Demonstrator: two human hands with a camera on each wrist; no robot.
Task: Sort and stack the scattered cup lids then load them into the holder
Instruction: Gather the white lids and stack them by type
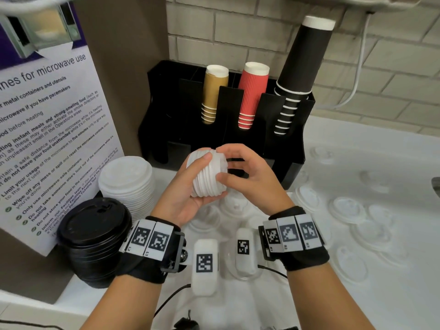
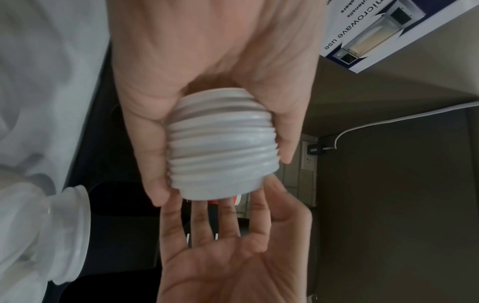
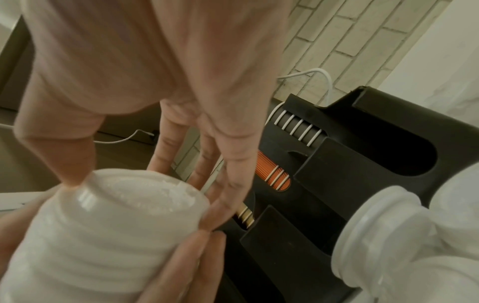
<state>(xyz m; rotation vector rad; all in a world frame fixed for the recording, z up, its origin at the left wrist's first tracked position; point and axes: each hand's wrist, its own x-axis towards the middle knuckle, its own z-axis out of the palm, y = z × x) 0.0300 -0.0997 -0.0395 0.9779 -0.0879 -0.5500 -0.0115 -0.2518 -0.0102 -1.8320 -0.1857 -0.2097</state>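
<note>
My left hand (image 1: 200,184) grips a sideways stack of small white lids (image 1: 209,177) in front of the black holder (image 1: 294,169). My right hand (image 1: 223,163) pinches the stack's right end between thumb and fingers. In the left wrist view the ribbed stack (image 2: 220,147) lies in my left palm, thumb on one side and fingers on the other. In the right wrist view the stack's end (image 3: 145,190) sits between my right thumb and fingertips. The holder's cup slots (image 3: 362,164) lie just beyond. Several translucent lids (image 1: 347,208) lie scattered on the white counter to the right.
A tall stack of larger white lids (image 1: 126,179) and a stack of black lids (image 1: 95,239) stand at the left by a microwave notice (image 1: 47,129). The holder carries gold (image 1: 214,91), red (image 1: 252,91) and black cups (image 1: 300,67). Clear lids (image 1: 209,217) sit under my hands.
</note>
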